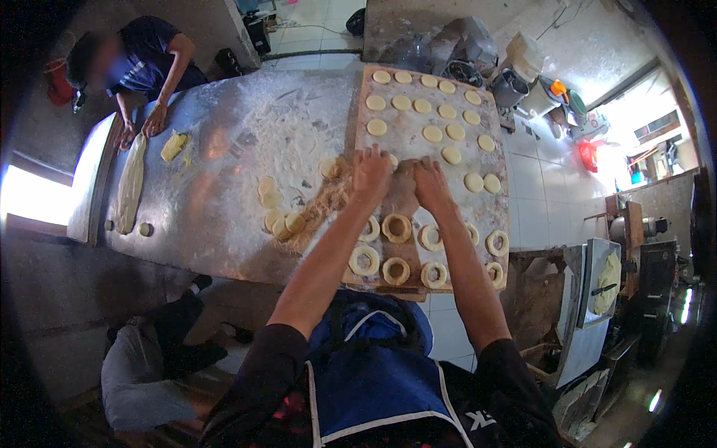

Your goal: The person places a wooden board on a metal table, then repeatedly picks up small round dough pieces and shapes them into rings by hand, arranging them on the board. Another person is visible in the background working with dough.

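My left hand (pixel 372 173) is closed over the floured wooden board (pixel 418 153), its fingers curled beside a pale dough round (pixel 393 161). To its right my right hand (pixel 432 184) is closed too, fingertips pointing down. A brownish blurred patch lies between the two hands, and I cannot make out what either one grips. Close to me on the board are several dough rings (pixel 396 228), partly covered by my right forearm. Beyond my hands sit several flat dough rounds (pixel 423 106) in loose rows.
Left of the board, a floured metal table (pixel 216 216) holds loose dough rounds (pixel 269 193) and crumbly brown flour. At its far left another person (pixel 153 60) handles a long dough strip (pixel 131 187) beside a yellow lump (pixel 174 147). A person (pixel 149 358) sits low at left. Buckets (pixel 511 86) stand back right.
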`<move>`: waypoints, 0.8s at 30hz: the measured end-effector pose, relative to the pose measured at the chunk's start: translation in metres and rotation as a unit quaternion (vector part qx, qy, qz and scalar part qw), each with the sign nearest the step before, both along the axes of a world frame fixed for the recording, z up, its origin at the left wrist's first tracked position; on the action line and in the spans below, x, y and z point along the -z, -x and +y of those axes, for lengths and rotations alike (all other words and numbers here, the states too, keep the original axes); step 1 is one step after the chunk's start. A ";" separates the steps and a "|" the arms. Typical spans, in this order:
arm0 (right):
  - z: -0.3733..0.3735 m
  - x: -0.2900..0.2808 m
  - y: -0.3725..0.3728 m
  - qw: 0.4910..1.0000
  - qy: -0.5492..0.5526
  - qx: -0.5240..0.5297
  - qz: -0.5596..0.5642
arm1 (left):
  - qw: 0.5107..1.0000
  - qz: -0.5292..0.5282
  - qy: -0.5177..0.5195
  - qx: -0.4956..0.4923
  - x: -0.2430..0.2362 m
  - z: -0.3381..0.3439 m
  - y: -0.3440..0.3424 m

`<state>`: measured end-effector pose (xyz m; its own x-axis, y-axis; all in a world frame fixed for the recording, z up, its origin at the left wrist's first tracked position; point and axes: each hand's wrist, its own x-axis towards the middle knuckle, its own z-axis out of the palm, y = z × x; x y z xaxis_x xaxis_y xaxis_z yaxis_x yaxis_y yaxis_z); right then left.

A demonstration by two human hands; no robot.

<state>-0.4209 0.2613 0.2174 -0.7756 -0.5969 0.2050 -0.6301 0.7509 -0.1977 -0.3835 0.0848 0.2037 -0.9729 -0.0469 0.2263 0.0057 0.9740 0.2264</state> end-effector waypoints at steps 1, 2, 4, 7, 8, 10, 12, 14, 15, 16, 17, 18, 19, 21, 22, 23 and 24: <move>0.003 -0.005 0.003 0.999 -0.013 -0.026 -0.017 | 0.999 0.002 -0.032 -0.017 0.003 0.003 0.006; 0.004 -0.013 0.005 0.999 -0.012 0.024 -0.045 | 0.997 -0.001 -0.068 -0.027 0.003 0.004 0.009; 0.008 -0.031 0.005 0.989 0.016 0.104 -0.108 | 0.984 -0.019 -0.179 -0.009 -0.002 -0.009 -0.002; -0.013 -0.042 -0.006 0.963 0.136 0.112 -0.203 | 0.909 -0.044 -0.409 0.065 -0.019 -0.053 -0.022; -0.029 -0.039 -0.012 0.945 0.182 0.109 -0.249 | 0.913 0.037 -0.406 0.014 -0.023 -0.072 -0.039; -0.076 -0.024 -0.029 0.946 0.219 0.013 -0.241 | 0.910 0.059 -0.400 -0.089 -0.029 -0.120 -0.072; -0.135 -0.004 -0.045 0.944 0.258 -0.081 -0.188 | 0.934 0.045 -0.318 -0.154 -0.029 -0.157 -0.101; -0.188 0.011 -0.060 0.956 0.178 -0.001 -0.235 | 0.964 0.150 -0.148 -0.162 -0.024 -0.180 -0.122; -0.206 0.014 -0.064 0.958 0.133 0.039 -0.251 | 0.961 0.148 -0.170 -0.158 -0.020 -0.186 -0.131; -0.217 0.015 -0.066 0.969 0.113 0.027 -0.216 | 0.958 0.146 -0.193 -0.154 -0.016 -0.188 -0.139; -0.223 0.015 -0.068 0.979 0.076 0.028 -0.189 | 0.953 0.164 -0.209 -0.145 -0.012 -0.188 -0.146; -0.224 0.013 -0.070 0.983 0.036 0.031 -0.175 | 0.947 0.103 -0.256 -0.163 -0.009 -0.187 -0.151; -0.221 0.010 -0.072 0.974 0.088 0.016 -0.207 | 0.931 0.127 -0.310 -0.148 -0.006 -0.183 -0.156; -0.206 0.005 -0.080 0.938 0.196 -0.006 -0.284 | 0.888 0.102 -0.426 -0.143 -0.003 -0.172 -0.162; -0.201 0.004 -0.084 0.927 0.192 0.013 -0.323 | 0.854 0.093 -0.495 -0.127 -0.003 -0.168 -0.163; -0.196 0.004 -0.094 0.892 0.258 0.021 -0.369 | 0.815 0.033 -0.568 -0.111 -0.004 -0.164 -0.166; -0.193 0.003 -0.100 0.858 0.336 0.029 -0.388 | 0.770 -0.008 -0.630 -0.103 -0.006 -0.160 -0.165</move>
